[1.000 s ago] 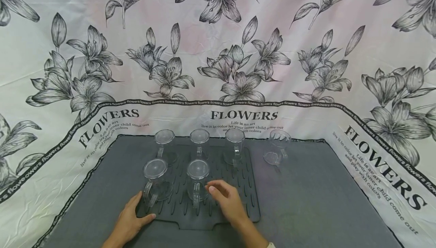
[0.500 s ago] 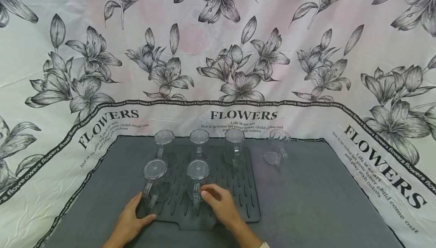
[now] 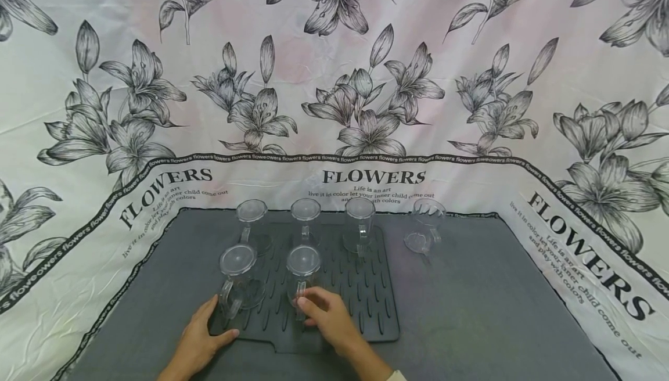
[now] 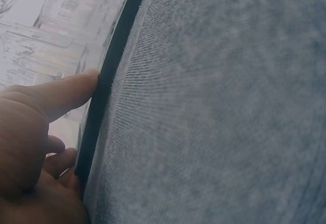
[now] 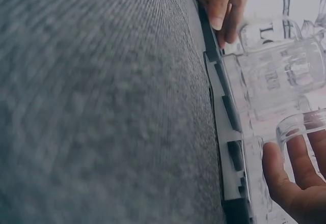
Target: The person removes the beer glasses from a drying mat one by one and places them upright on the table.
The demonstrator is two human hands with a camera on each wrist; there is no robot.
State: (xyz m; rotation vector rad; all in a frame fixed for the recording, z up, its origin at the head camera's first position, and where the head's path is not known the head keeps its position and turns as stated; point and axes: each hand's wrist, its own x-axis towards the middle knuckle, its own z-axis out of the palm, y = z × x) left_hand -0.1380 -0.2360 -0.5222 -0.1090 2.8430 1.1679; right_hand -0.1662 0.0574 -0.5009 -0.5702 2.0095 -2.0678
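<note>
My right hand [image 3: 330, 317] has its thumb and fingers at the handle of the front middle clear glass mug [image 3: 304, 260]. In the right wrist view its fingers [image 5: 300, 158] curl behind and through that curved handle [image 5: 282, 124]. The mug stands upside down, base up, on a dark ridged drying mat [image 3: 373, 326]. My left hand [image 3: 195, 334] rests at the mat's front left corner, thumb and fingers spread. Close beyond it is the front left mug [image 3: 238, 260], also base up. In the left wrist view the thumb [image 4: 76, 89] touches the mat's edge.
Three more mugs line the back of the mat: left [image 3: 252, 211], middle [image 3: 306, 210] and right [image 3: 360, 209]. One upright mug [image 3: 424, 245] stands off the mat, at the back right of the grey cloth [image 3: 470, 311]. A flower-printed curtain [image 3: 376, 131] hangs behind.
My right hand has moved left and slightly toward me, from the right side of the front middle mug onto its handle. The left hand and the mugs have stayed put.
</note>
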